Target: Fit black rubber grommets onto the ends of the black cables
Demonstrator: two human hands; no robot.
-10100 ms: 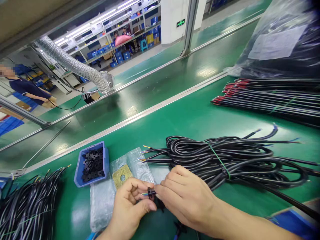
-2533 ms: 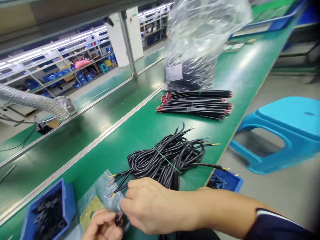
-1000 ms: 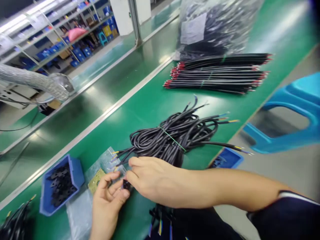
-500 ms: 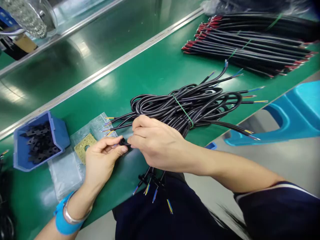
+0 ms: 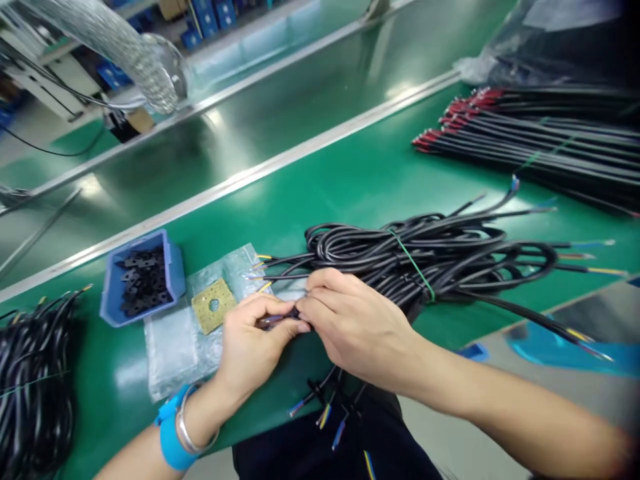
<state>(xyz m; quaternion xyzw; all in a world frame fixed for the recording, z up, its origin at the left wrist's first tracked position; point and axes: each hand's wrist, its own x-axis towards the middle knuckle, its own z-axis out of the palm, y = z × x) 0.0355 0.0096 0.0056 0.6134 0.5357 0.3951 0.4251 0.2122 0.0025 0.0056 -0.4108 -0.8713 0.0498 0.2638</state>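
Note:
My left hand (image 5: 257, 337) pinches the end of a black cable (image 5: 270, 321) between thumb and fingers, its coloured wires showing. Touching it from the right, my right hand (image 5: 357, 327) has its fingers closed on the same cable, and the fingertips hide the exact grip and any black clip there. Just behind the hands lies a coiled bundle of black cables (image 5: 350, 243) tied with a green band. Below my right hand, several cable ends (image 5: 327, 407) with blue, yellow and brown wires and black clips hang over the table edge.
A blue bin (image 5: 175, 267) of black clips stands left, beside plastic bags (image 5: 170, 347) and a yellow sponge (image 5: 203, 313). Another cable bundle (image 5: 35, 373) lies far left. Red-tipped black cables (image 5: 540, 140) are stacked back right. A metal rail (image 5: 250, 172) crosses behind; a blue stool (image 5: 550, 350) stands right.
The camera view has swung, so the table things appear further right and lower. My hands have come closer together; the black clip seen earlier between them is now hidden by fingers.

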